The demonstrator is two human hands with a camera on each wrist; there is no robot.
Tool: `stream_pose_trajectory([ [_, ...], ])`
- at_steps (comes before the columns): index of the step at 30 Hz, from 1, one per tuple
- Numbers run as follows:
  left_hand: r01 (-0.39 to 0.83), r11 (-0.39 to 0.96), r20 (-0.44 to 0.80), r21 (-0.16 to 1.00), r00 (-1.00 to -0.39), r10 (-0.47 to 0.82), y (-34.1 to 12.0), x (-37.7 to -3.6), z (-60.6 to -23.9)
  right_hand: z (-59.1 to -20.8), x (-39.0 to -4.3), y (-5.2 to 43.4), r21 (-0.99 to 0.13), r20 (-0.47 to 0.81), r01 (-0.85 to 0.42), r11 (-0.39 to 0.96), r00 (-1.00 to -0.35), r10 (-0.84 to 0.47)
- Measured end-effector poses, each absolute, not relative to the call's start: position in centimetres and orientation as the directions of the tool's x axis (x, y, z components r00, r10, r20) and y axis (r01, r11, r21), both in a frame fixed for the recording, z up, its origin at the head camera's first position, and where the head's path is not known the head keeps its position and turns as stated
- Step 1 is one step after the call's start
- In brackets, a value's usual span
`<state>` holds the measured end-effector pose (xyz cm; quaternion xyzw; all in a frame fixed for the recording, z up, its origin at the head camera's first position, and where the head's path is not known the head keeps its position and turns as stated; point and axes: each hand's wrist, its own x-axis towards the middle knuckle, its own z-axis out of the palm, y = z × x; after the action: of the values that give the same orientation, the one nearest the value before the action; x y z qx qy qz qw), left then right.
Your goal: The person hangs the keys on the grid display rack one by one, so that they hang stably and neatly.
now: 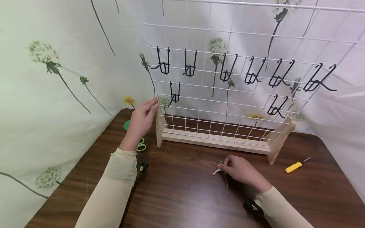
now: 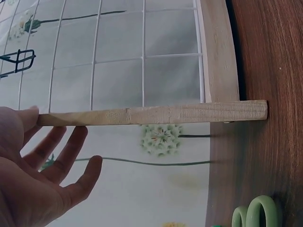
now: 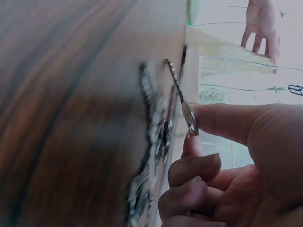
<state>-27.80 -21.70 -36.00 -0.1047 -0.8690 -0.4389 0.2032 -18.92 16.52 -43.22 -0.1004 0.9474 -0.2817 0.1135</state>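
Note:
My left hand [image 1: 141,119] holds the top end of the wooden side upright [image 2: 151,114] of a white wire grid rack [image 1: 211,129]. In the left wrist view the thumb lies on one face and fingertips on the other, with some fingers spread off the wood. My right hand [image 1: 242,171] pinches one key [image 3: 176,80] of a bunch of keys [image 1: 217,171] between thumb and forefinger, low over the table in front of the rack. The remaining keys [image 3: 154,127] hang or lie beside it, blurred; whether they touch the table I cannot tell.
Several black double-wire hooks [image 1: 189,67] hang on the grid, most in an upper row, two lower down. A yellow-handled screwdriver [image 1: 293,167] lies at the right of the brown table [image 1: 176,196]. Green-handled scissors [image 1: 141,146] and a green round thing [image 1: 126,125] are by my left arm.

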Motion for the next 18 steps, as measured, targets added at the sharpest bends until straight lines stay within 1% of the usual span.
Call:
stream_pose_trajectory([
  [5, 0.354, 0.594, 0.439, 0.722, -0.899, 0.003, -21.7, -27.8, -36.1, -42.7, -18.6, 16.1, -0.598, -0.143, -0.151, 0.788, -0.946, -0.290],
  [8, 0.353, 0.595, 0.437, 0.722, -0.899, 0.003, -21.8, -27.7, -36.2, -42.2, -18.3, 15.4, -0.599, -0.119, -0.185, 0.779, -0.942, -0.315],
  [12, 0.356, 0.591, 0.442, 0.724, -0.897, 0.000, -21.7, -27.7, -36.2, -41.4, -18.0, 14.4, -0.611, -0.052, -0.241, 0.754, -0.938, -0.343],
  [18, 0.361, 0.600, 0.456, 0.714, -0.890, -0.007, -21.5, -27.5, -35.9, -39.3, -17.5, 12.3, -0.708, 0.076, -0.302, 0.638, -0.931, -0.357],
])
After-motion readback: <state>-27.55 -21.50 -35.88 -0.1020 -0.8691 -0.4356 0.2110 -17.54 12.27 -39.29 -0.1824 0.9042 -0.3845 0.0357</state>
